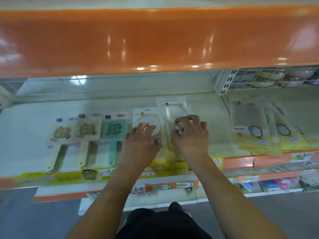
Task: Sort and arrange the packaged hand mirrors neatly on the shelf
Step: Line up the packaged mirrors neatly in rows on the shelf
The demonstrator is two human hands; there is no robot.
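Shelf (207, 107): L hand (140, 142) fingers curled on white mirror pkg (146, 121); R hand (190, 135) pinching clear pkg (174, 109); yellow pkgs (259, 135) at right.

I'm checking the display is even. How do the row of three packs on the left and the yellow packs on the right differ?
The three left packs lie side by side in a straight row; the yellow packs overlap in a fanned, skewed heap. The left ones are pink, beige and green; the right ones have yellow bottoms with a small oval picture. Both lie flat on the same shelf.
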